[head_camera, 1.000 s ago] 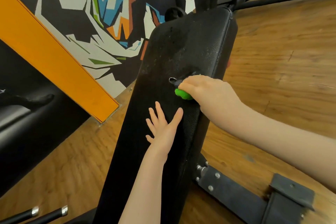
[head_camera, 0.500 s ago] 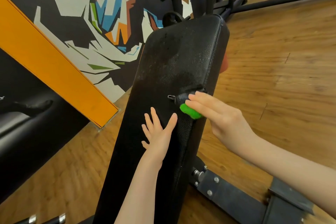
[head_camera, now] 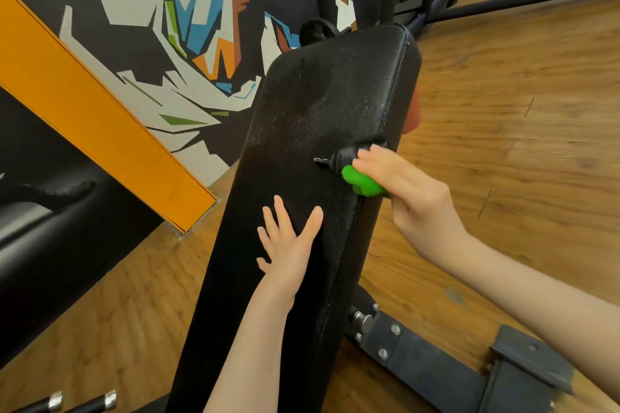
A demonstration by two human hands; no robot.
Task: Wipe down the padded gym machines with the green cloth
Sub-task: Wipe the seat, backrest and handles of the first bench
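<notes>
Two hands are on the padded bench (head_camera: 302,151), a long black pad that runs from the near edge of the view up and away toward the mural wall (head_camera: 174,43). Left hand (head_camera: 288,245) lies flat on the pad's middle, fingers straight and spread, holding nothing; it appears to brace. Right hand (head_camera: 402,188) presses the green cloth (head_camera: 360,179) against the pad's right edge, fingers laid over it and only loosely bent; the cloth is bunched small beneath them. Just beyond the cloth a dark torn flap (head_camera: 352,152) stands up from the vinyl.

Step in hand, as judged: wiping the right-hand border of the pad, about midway along its length. The far part of the pad shows dull specks and looks untreated; the near part is too dark to assess.

Next move calls for carrying the cloth along the seam and across the far part, with care at the tear, where the cloth may snag. Steel base bracket (head_camera: 446,362) sits on the wooden floor (head_camera: 520,144) at near right.
</notes>
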